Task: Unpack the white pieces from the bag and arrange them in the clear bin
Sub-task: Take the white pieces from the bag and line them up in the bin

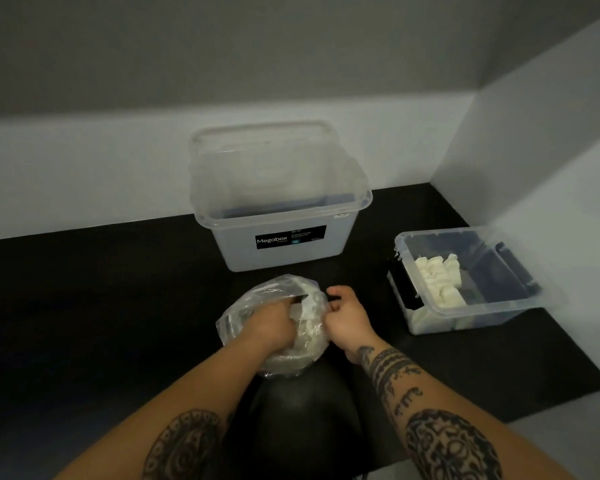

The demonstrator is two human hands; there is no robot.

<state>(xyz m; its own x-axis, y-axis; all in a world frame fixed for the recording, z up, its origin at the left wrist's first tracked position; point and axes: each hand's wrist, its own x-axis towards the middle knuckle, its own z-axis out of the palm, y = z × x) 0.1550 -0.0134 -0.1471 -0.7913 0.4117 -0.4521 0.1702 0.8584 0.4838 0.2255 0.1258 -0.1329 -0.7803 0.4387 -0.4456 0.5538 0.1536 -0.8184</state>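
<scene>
Head view shows, nearest to me, two tattooed forearms reaching forward over the dark desk [84,306]. Left hand [269,325] is pushed into the mouth of the clear plastic bag [236,327]; its fingers are hidden inside, so I cannot tell what its grip has. Right hand [347,315] has curled fingers that pinch the bag's edge and hold it open. White pieces in the bag [309,308] are seen through the plastic, so unpacking is not finished. To the right, a little farther, the small clear bin [520,306] already holds a row of white pieces [437,278], perhaps a partial fill. Behind the bag stands a bigger Megabox container [291,251], its lid [260,147] leaning at the wall.
</scene>
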